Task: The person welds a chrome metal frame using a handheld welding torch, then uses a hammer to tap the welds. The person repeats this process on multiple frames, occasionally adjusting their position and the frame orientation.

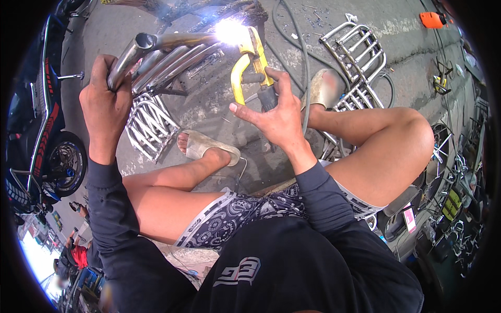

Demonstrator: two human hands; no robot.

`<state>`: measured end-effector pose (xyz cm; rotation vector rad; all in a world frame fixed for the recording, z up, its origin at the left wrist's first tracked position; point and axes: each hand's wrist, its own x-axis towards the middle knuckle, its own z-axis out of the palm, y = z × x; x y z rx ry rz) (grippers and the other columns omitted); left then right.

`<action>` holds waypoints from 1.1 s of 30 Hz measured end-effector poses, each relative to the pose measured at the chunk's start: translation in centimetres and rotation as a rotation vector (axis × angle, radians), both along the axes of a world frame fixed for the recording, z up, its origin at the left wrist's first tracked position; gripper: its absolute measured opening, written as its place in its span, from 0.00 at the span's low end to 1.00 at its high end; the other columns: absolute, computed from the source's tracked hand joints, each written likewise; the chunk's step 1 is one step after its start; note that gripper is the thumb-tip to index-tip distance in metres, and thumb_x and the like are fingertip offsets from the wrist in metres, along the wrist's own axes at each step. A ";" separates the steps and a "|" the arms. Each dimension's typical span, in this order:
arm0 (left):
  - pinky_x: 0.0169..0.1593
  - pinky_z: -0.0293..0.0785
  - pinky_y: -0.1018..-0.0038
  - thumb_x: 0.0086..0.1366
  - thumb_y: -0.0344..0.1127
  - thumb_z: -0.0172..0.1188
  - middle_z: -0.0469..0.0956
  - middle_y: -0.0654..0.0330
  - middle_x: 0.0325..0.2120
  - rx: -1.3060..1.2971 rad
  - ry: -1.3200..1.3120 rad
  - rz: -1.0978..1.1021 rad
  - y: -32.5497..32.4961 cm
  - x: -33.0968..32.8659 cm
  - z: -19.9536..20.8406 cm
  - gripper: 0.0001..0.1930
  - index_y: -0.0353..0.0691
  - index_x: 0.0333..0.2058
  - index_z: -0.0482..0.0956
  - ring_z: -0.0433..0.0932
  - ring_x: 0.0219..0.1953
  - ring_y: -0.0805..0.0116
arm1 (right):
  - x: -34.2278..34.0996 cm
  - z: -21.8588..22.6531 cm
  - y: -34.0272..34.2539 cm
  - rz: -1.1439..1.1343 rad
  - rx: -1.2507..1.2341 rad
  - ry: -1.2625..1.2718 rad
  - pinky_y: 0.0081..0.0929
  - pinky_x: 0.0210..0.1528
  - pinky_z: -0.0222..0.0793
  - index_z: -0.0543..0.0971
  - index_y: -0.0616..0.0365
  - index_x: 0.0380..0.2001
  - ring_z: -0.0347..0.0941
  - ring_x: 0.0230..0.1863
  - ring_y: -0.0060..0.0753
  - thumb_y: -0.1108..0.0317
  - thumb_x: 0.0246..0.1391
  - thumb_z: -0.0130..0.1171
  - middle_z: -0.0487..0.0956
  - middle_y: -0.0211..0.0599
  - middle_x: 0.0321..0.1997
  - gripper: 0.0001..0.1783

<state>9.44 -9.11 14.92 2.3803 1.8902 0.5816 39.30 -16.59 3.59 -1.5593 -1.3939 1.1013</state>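
Observation:
My left hand is closed around the lower end of a bent steel tube, whose open end faces up beside my fingers. The tube runs to the right toward a blinding white welding arc, which hides the metal there. A yellow electrode holder with a curved lever and a dark handle is gripped in my right hand. Its jaw end is right at the glare; my thumb is held apart from the handle. More metal tubes lie side by side beneath the held one.
Welded tube racks stand on the concrete, one at the left and another at the upper right. A grey cable runs down past my right foot. A motorcycle is at the left edge, and metal parts clutter the right.

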 end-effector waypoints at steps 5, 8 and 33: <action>0.34 0.76 0.60 0.61 0.27 0.62 0.78 0.45 0.26 0.031 0.009 -0.034 0.2 0.1 0.0 0.11 0.39 0.42 0.73 0.80 0.31 0.39 | -0.2 -0.3 0.0 -0.041 -0.022 0.102 0.41 0.57 0.76 0.69 0.63 0.60 0.83 0.52 0.51 0.51 0.39 0.85 0.84 0.55 0.50 0.51; 0.34 0.75 0.59 0.61 0.27 0.62 0.78 0.44 0.26 0.002 0.010 -0.010 0.3 0.1 0.1 0.11 0.39 0.42 0.73 0.80 0.31 0.37 | -0.2 -0.4 0.0 -0.074 -0.013 0.166 0.39 0.58 0.75 0.68 0.63 0.60 0.82 0.53 0.47 0.51 0.38 0.86 0.83 0.54 0.51 0.51; 0.28 0.69 0.67 0.67 0.29 0.60 0.70 0.47 0.20 0.070 0.000 -0.061 1.0 0.7 0.1 0.06 0.39 0.41 0.73 0.71 0.21 0.45 | -0.5 -0.6 0.4 -0.023 0.006 0.015 0.35 0.55 0.77 0.68 0.63 0.62 0.82 0.49 0.38 0.51 0.40 0.85 0.84 0.52 0.49 0.52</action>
